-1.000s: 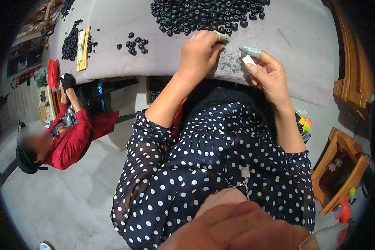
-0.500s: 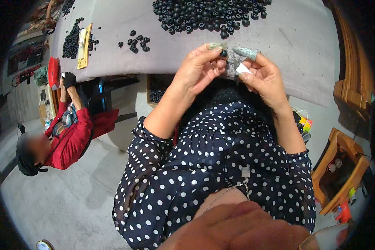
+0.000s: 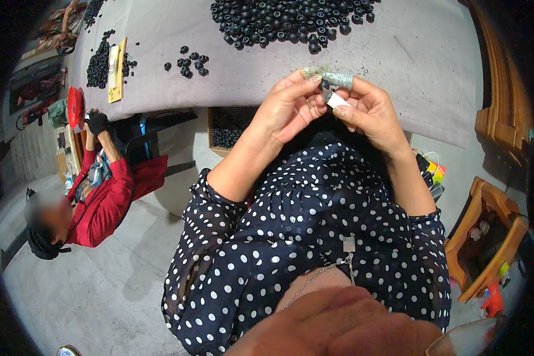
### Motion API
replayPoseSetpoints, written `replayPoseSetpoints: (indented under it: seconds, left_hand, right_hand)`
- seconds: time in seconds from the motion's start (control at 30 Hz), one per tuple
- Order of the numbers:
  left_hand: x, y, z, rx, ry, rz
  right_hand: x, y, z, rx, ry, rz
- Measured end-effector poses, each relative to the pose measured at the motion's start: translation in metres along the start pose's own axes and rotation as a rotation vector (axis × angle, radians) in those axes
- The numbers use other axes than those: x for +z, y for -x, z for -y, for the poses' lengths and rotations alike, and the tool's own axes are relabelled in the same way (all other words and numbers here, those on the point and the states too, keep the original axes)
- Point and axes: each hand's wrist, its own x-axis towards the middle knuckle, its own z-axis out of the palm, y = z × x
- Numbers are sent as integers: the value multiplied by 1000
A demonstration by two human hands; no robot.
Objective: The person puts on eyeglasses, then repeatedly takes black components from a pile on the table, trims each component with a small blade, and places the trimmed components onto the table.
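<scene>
Just over the near edge of the table, my left hand (image 3: pixel 292 107) pinches a small round black piece (image 3: pixel 325 85) between thumb and index finger. A frayed greenish wrap (image 3: pixel 312 72) covers the tip of that index finger. Close against it, my right hand (image 3: pixel 371 111) is closed on a small white, flat-sided piece (image 3: pixel 338 101) that looks like the wrapped grip of a small tool. Its end reaches to the black piece, but whether they touch is too small to tell. Grey-green tape (image 3: pixel 338 80) wraps my right index finger, which lies across the top of the black piece.
A large heap of black round pieces (image 3: pixel 279 24) covers the table's (image 3: pixel 148 83) far middle. Several more pieces (image 3: pixel 187 64) lie left of it, near a yellow strip (image 3: pixel 117 70). An open drawer (image 3: pixel 224 139) sits below. Another person (image 3: pixel 104 202) in red works at left; a wooden stool (image 3: pixel 486 237) stands right.
My right hand has moved left, bringing the white piece and the taped finger up to the black piece. My left hand still pinches it. The view has shifted slightly.
</scene>
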Motion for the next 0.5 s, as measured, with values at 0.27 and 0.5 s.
replayPoseSetpoints:
  seconds: [0.27,0.5]
  left_hand:
    - [2,3,-1,10,-35,23]
    - [-1,2,2,22,-24,38]
  right_hand:
    - [-2,0,-1,40,-33,3]
    - [-1,0,0,43,-44,31]
